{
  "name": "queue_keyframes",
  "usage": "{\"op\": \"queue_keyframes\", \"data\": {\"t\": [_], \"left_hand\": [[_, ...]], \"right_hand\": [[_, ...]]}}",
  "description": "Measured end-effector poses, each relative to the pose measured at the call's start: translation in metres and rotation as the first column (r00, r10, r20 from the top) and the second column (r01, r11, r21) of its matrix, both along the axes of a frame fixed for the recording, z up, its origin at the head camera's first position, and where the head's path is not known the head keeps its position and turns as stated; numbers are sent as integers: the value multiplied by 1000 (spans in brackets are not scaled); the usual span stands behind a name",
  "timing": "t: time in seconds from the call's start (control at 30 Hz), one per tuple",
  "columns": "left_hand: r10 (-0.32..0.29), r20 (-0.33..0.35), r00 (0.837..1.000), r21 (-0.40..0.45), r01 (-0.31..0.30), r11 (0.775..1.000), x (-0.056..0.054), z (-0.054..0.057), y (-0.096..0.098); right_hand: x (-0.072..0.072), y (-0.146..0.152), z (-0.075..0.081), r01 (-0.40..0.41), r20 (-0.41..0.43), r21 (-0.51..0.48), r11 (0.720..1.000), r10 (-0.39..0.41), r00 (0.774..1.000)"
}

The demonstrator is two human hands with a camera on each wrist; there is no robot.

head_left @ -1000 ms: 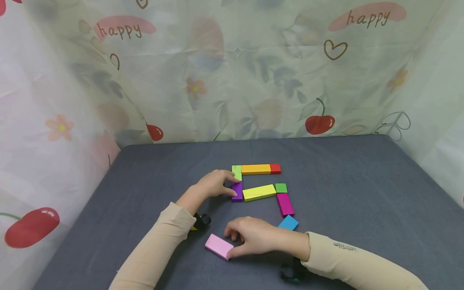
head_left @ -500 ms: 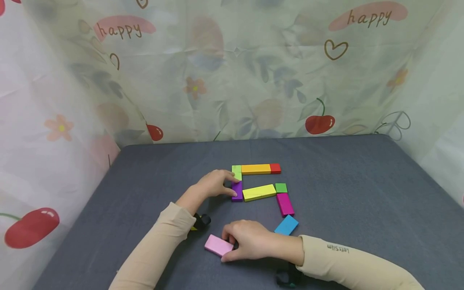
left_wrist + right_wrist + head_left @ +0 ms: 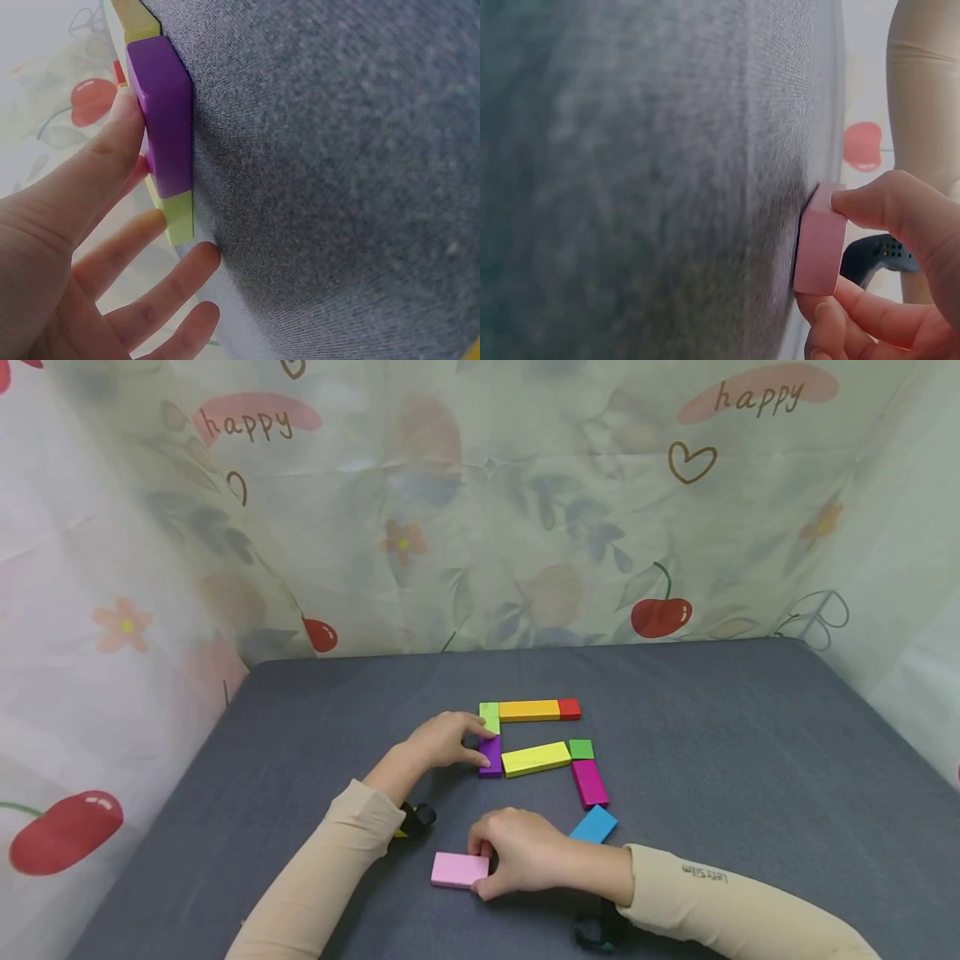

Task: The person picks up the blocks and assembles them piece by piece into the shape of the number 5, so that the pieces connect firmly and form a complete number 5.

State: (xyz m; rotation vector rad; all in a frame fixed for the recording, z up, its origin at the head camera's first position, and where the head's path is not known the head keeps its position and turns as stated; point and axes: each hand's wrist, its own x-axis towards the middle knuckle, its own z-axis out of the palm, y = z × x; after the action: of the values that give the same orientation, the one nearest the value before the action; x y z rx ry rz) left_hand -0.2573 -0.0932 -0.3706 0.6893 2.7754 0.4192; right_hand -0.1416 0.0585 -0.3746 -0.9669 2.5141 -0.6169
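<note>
My right hand [image 3: 528,852] pinches the right end of a pink block [image 3: 458,870] lying on the dark cloth. In the right wrist view the thumb is on one side of the pink block [image 3: 821,251] and the fingers on the other. My left hand [image 3: 442,743] rests at a purple block [image 3: 491,762] and a light green block [image 3: 490,714] that stand end to end. The left wrist view shows its thumb on the purple block [image 3: 165,120], the other fingers spread loosely.
An orange block [image 3: 528,711] and a red one [image 3: 569,709] run right from the light green block. Yellow [image 3: 536,760], green [image 3: 581,749], magenta [image 3: 590,783] and blue [image 3: 595,822] blocks curve down toward my right wrist. A patterned curtain [image 3: 487,527] closes the back.
The pink block has turned from slanted to nearly level and shifted slightly right, with the right hand still on it. The left hand has stayed put.
</note>
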Motion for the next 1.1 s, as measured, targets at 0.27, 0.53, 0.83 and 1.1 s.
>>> {"op": "queue_keyframes", "data": {"t": [0.27,0.53,0.83,1.1], "left_hand": [[1,2,1000,-1,-1,1000,1,1,0],[3,10,1000,-10,-3,1000,0,1,0],[13,17,1000,-16,-12,1000,0,2,1],[20,30,999,-23,-20,1000,0,3,1]], "right_hand": [[-5,9,0,17,-32,-10,1000,-17,999],[-10,22,1,47,-49,-46,998,-49,998],[-14,38,2,41,-61,-94,995,-47,997],[-17,50,6,42,-36,-85,996,-45,998]]}}
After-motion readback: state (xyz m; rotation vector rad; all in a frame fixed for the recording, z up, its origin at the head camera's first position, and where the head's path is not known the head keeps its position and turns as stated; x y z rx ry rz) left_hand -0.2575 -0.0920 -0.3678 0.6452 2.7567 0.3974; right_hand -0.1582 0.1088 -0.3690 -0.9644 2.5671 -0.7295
